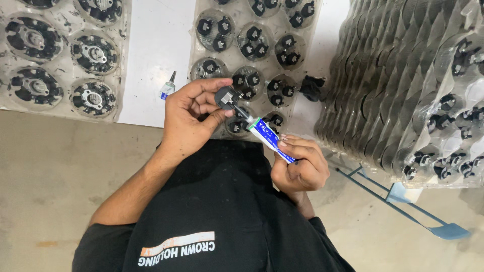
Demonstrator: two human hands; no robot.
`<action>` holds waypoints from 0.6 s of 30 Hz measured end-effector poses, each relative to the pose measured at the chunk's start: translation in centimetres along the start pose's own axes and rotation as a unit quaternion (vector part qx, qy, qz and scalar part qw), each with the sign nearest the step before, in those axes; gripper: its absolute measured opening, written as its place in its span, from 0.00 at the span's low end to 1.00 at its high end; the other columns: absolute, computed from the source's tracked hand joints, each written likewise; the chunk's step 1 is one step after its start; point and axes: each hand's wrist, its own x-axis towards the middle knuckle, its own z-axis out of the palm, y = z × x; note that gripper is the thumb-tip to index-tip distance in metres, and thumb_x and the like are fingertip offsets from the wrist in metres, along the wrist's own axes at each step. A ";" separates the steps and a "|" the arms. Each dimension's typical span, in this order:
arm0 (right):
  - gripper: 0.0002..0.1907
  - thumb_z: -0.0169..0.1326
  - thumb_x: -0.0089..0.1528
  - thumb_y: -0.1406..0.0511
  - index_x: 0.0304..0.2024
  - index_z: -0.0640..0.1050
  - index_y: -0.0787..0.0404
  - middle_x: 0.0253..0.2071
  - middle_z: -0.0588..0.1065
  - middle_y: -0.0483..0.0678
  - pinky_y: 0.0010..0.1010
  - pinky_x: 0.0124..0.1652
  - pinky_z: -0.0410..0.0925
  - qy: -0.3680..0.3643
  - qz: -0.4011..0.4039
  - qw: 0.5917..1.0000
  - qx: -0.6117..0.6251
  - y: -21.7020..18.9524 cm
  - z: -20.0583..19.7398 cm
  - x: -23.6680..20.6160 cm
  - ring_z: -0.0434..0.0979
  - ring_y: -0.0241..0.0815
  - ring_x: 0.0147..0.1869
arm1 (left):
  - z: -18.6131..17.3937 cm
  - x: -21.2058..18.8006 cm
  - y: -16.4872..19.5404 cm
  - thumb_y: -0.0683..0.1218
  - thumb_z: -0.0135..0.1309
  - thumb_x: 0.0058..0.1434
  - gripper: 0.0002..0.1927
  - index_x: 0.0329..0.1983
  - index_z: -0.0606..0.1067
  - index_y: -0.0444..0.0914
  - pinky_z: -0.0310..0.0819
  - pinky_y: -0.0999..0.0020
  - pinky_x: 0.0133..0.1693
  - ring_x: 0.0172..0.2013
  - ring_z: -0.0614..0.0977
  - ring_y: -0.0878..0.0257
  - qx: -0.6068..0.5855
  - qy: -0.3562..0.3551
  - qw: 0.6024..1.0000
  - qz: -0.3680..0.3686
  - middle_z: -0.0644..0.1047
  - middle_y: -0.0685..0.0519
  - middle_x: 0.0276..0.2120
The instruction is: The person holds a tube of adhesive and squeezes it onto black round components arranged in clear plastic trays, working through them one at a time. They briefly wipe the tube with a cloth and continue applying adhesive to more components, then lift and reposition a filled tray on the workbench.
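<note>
Even, soft light; sharp focus; glare on plastic trays [282, 30].

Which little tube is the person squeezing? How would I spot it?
Find the clear tray of black parts. Just below it, the right hand grips a blue-and-white tube whose black nozzle touches the round black part in the left hand. The other tube lies alone.

Black short-sleeved shirt [217, 201], sleeves ending above the elbows, pale and orange print low on the cloth, bare forearms, left hand [189, 118] and right hand [298, 166] without gloves, rings or watch, short nails on the fingers [212, 89]
</note>
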 end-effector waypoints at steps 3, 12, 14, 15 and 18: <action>0.27 0.62 0.50 0.85 0.22 0.57 0.61 0.30 0.77 0.55 0.42 0.40 0.81 -0.002 0.002 1.000 0.003 0.0 0.0 0.1 0.83 0.51 0.37 | 0.0 0.0 -0.2 0.24 0.58 0.61 0.25 0.62 0.71 0.27 0.85 0.72 0.51 0.48 0.83 0.67 0.009 0.002 1.000 -0.001 0.78 0.46 0.56; 0.27 0.63 0.53 0.84 0.24 0.57 0.61 0.33 0.78 0.55 0.42 0.42 0.81 0.018 0.035 0.999 -0.020 0.0 -0.2 -0.2 0.83 0.51 0.39 | 0.5 0.0 -1.8 0.32 0.57 0.66 0.21 0.62 0.72 0.31 0.82 0.67 0.56 0.55 0.83 0.66 -0.139 -0.017 0.986 -0.088 0.79 0.47 0.55; 0.27 0.67 0.54 0.81 0.27 0.59 0.63 0.34 0.77 0.55 0.43 0.44 0.81 0.024 0.036 0.999 -0.024 0.1 -0.4 -0.3 0.83 0.51 0.41 | 0.8 -0.4 -2.2 0.34 0.58 0.68 0.21 0.63 0.72 0.32 0.82 0.66 0.56 0.52 0.82 0.66 -0.163 -0.021 0.981 -0.104 0.79 0.47 0.55; 0.27 0.67 0.54 0.81 0.27 0.59 0.62 0.34 0.77 0.55 0.43 0.44 0.81 0.028 0.036 0.998 -0.033 0.1 -0.4 -0.5 0.83 0.52 0.41 | 0.9 -0.5 -2.4 0.35 0.58 0.68 0.21 0.64 0.73 0.32 0.82 0.65 0.56 0.51 0.82 0.66 -0.175 -0.023 0.978 -0.112 0.78 0.47 0.55; 0.28 0.67 0.54 0.81 0.26 0.58 0.60 0.32 0.77 0.54 0.44 0.43 0.81 0.034 0.036 0.998 -0.049 0.0 -0.5 -0.7 0.83 0.52 0.40 | 1.0 -0.6 -3.1 0.38 0.57 0.69 0.19 0.63 0.74 0.33 0.84 0.64 0.53 0.47 0.83 0.64 -0.204 -0.039 0.969 -0.134 0.79 0.47 0.58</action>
